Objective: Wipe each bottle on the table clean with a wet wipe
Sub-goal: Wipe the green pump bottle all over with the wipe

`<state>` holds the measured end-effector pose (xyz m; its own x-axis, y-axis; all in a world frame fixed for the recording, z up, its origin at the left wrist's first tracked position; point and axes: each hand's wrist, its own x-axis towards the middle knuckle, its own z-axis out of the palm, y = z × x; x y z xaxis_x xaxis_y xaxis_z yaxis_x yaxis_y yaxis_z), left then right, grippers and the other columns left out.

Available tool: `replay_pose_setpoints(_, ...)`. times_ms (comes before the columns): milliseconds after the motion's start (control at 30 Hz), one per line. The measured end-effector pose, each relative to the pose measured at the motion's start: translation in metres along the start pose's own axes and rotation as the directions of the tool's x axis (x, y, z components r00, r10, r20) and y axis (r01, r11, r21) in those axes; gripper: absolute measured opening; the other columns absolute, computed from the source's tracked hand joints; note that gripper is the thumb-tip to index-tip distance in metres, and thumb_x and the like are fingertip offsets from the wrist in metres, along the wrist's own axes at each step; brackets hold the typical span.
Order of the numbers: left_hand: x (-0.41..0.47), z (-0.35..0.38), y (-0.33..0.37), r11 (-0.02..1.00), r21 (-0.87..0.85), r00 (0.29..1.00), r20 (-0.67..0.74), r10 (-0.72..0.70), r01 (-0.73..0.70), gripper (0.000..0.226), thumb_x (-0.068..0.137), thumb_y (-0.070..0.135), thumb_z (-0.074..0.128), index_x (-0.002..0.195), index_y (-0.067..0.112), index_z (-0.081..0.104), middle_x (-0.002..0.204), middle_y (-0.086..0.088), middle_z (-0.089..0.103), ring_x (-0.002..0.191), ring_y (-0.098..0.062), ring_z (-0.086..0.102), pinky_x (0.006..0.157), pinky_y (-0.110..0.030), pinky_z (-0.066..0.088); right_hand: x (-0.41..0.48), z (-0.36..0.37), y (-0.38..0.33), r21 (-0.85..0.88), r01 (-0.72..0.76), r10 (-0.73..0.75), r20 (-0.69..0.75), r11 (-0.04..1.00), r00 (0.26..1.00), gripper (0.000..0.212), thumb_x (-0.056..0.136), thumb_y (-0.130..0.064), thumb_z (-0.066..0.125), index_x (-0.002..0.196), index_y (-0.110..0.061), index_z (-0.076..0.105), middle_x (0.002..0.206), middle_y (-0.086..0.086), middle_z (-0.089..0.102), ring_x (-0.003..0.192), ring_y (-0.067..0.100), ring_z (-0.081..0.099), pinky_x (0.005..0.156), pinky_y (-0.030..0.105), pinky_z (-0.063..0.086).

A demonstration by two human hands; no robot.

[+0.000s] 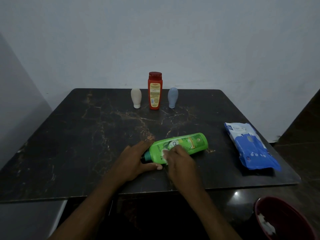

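A green bottle [188,142] lies on its side near the front of the dark marble table [78,135], its dark cap pointing left. My left hand [136,161] grips the cap end and holds it still. My right hand [178,161] presses a white wet wipe [164,152] against the bottle's side. At the back stand a red bottle [155,91], a small white bottle [136,97] to its left and a small grey-blue bottle [173,97] to its right, both resting on their caps.
A blue and white pack of wet wipes [249,146] lies at the table's right side. A red bin [284,220] holding white crumpled wipes sits on the floor at the lower right. A pale wall runs behind the table.
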<state>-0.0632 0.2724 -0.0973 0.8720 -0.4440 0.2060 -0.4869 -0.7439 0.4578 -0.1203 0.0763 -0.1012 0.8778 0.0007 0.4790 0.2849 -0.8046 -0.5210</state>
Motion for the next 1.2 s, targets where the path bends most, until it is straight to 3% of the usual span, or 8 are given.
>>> replay_pose_setpoints(67, 0.0, -0.001, 0.002, 1.0, -0.014, 1.0, 0.0, 0.002, -0.002, 0.094, 0.071, 0.08, 0.069, 0.15, 0.039, 0.04, 0.143, 0.025, 0.051, 0.12, 0.005, 0.051, 0.094, -0.027, 0.035, 0.007, -0.006, 0.004, 0.006, -0.079, 0.079, -0.058, 0.997, 0.995, 0.01, 0.094, -0.011, 0.061, 0.097, -0.009, 0.071, 0.09, -0.003, 0.054, 0.07, 0.008, 0.048, 0.063, 0.022, 0.043)
replay_pose_setpoints(200, 0.0, 0.0, -0.001, 1.0, 0.011, 1.0, 0.01, 0.008, -0.009, 0.091, 0.074, 0.077, 0.068, 0.151, 0.038, 0.04, 0.141, 0.024, 0.053, 0.12, 0.002, 0.054, 0.095, -0.03, 0.039, -0.002, 0.0, -0.013, -0.001, 0.161, -0.159, 0.148, 0.987, 0.976, 0.024, 0.097, -0.022, 0.048, 0.105, -0.014, 0.069, 0.095, -0.003, 0.054, 0.078, 0.014, 0.055, 0.069, 0.029, 0.05)
replay_pose_setpoints(333, 0.001, 0.0, 0.001, 1.0, 0.001, 1.0, 0.007, -0.004, 0.004, 0.09, 0.072, 0.078, 0.069, 0.149, 0.04, 0.042, 0.137, 0.027, 0.053, 0.115, 0.008, 0.05, 0.095, -0.029, 0.038, 0.012, -0.001, -0.005, -0.042, 0.061, -0.058, 0.056, 0.997, 0.997, 0.018, 0.09, -0.022, 0.051, 0.092, -0.015, 0.068, 0.09, -0.003, 0.052, 0.077, 0.018, 0.056, 0.065, 0.034, 0.048)
replay_pose_setpoints(433, -0.001, 0.001, -0.001, 1.0, -0.002, 1.0, 0.001, 0.004, -0.004, 0.083, 0.075, 0.075, 0.062, 0.148, 0.039, 0.044, 0.133, 0.025, 0.056, 0.112, 0.006, 0.054, 0.094, -0.033, 0.042, 0.008, 0.002, -0.016, -0.045, 0.218, -0.204, 0.21, 0.975, 0.956, 0.016, 0.09, -0.018, 0.056, 0.099, -0.018, 0.068, 0.094, -0.003, 0.052, 0.08, 0.017, 0.055, 0.065, 0.03, 0.048)
replay_pose_setpoints(700, -0.001, 0.002, -0.002, 1.0, -0.01, 1.0, -0.021, 0.018, -0.018, 0.075, 0.079, 0.065, 0.07, 0.145, 0.041, 0.044, 0.125, 0.031, 0.054, 0.104, 0.015, 0.048, 0.088, -0.029, 0.038, 0.005, 0.004, -0.017, 0.004, 0.242, -0.238, 0.205, 0.97, 0.949, 0.018, 0.095, -0.022, 0.049, 0.097, -0.018, 0.067, 0.093, -0.005, 0.05, 0.076, 0.015, 0.053, 0.066, 0.034, 0.049)
replay_pose_setpoints(833, 0.0, 0.001, 0.0, 1.0, -0.002, 1.0, -0.018, -0.003, 0.003, 0.085, 0.073, 0.075, 0.072, 0.146, 0.041, 0.045, 0.131, 0.028, 0.056, 0.111, 0.008, 0.053, 0.094, -0.028, 0.04, 0.011, -0.002, -0.004, -0.031, 0.101, -0.101, 0.001, 0.994, 0.995, 0.015, 0.094, -0.017, 0.054, 0.087, -0.013, 0.068, 0.086, -0.002, 0.051, 0.074, 0.018, 0.053, 0.066, 0.034, 0.048)
replay_pose_setpoints(1000, -0.001, 0.001, -0.002, 1.0, -0.017, 1.0, 0.001, 0.011, -0.011, 0.079, 0.077, 0.073, 0.066, 0.146, 0.04, 0.045, 0.13, 0.025, 0.059, 0.108, 0.006, 0.056, 0.096, -0.039, 0.046, -0.011, 0.002, -0.015, 0.065, 0.224, -0.23, 0.114, 0.972, 0.966, 0.02, 0.1, -0.02, 0.047, 0.103, -0.015, 0.067, 0.091, -0.002, 0.051, 0.076, 0.016, 0.054, 0.068, 0.032, 0.049)
replay_pose_setpoints(1200, -0.001, 0.002, 0.001, 1.0, 0.001, 1.0, -0.007, -0.019, 0.019, 0.091, 0.071, 0.08, 0.069, 0.149, 0.04, 0.042, 0.139, 0.027, 0.054, 0.117, 0.005, 0.053, 0.099, -0.031, 0.04, 0.005, 0.002, -0.003, 0.003, 0.029, -0.028, -0.13, 1.0, 0.991, 0.011, 0.094, -0.01, 0.059, 0.089, -0.006, 0.067, 0.088, 0.002, 0.055, 0.069, 0.017, 0.056, 0.061, 0.032, 0.052)
